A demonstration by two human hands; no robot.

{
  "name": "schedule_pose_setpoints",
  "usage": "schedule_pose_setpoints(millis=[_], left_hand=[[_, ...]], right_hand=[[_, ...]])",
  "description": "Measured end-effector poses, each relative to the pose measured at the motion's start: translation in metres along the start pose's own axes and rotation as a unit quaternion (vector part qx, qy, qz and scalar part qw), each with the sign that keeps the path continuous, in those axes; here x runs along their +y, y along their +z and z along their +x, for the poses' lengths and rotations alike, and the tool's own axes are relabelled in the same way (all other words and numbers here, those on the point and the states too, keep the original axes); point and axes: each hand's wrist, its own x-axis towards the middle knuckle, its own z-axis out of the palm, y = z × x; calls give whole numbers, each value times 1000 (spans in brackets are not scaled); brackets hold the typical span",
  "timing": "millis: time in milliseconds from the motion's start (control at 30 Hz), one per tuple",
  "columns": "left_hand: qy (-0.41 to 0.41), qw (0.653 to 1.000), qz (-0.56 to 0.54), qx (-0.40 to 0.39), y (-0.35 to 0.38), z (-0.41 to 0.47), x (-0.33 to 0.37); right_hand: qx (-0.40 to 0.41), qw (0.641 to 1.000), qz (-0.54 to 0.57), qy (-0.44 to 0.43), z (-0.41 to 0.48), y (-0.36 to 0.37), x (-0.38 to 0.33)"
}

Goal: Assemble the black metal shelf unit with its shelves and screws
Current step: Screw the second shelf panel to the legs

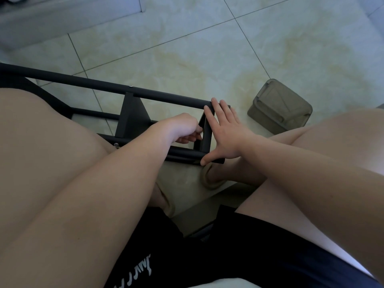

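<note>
The black metal shelf unit (116,85) lies on its side on the tiled floor between my knees, its long tubes running from far left to centre. One triangular black shelf (131,115) is fixed between the tubes with a screw head (131,86) showing on the upper tube. A second black shelf (205,132) stands at the unit's right end. My right hand (225,132) lies flat against that shelf with fingers spread, thumb on the lower tube. My left hand (185,128) reaches inside the frame with fingers curled at the shelf's inner edge; what it holds is hidden.
A small translucent grey plastic container (280,107) sits on the floor to the right of the unit. My feet in tan slippers (209,179) rest under the frame's end. A white wall edge (62,15) runs along the far left.
</note>
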Motion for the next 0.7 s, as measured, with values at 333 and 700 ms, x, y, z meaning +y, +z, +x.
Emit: schedule_pose_setpoints(millis=[333,700], left_hand=[[13,999,39,-2,-4,-3,-2],[53,990,124,-36,-18,-14,-7]], right_hand=[[-5,1000,-5,0,0,0,0],[-7,1000,-9,1,0,-1,0]])
